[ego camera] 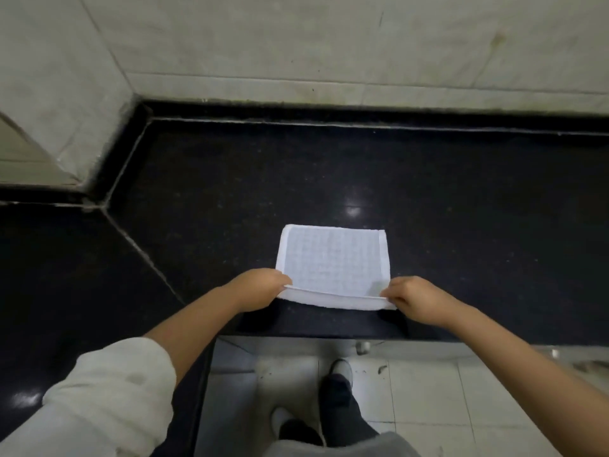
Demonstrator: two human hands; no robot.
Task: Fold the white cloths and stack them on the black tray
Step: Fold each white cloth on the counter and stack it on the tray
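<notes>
A white waffle-textured cloth (333,258) lies on the black stone counter (329,179), close to the front edge. Its near edge is lifted off the counter. My left hand (260,288) pinches the near left corner. My right hand (413,296) pinches the near right corner. The far part of the cloth lies flat, with a plain hem down each side. No black tray shows in this view.
A pale tiled wall (329,44) runs behind the counter and juts forward at the left. The counter's front edge (313,334) is just below my hands. Beneath it are a white tiled floor (428,390) and my feet.
</notes>
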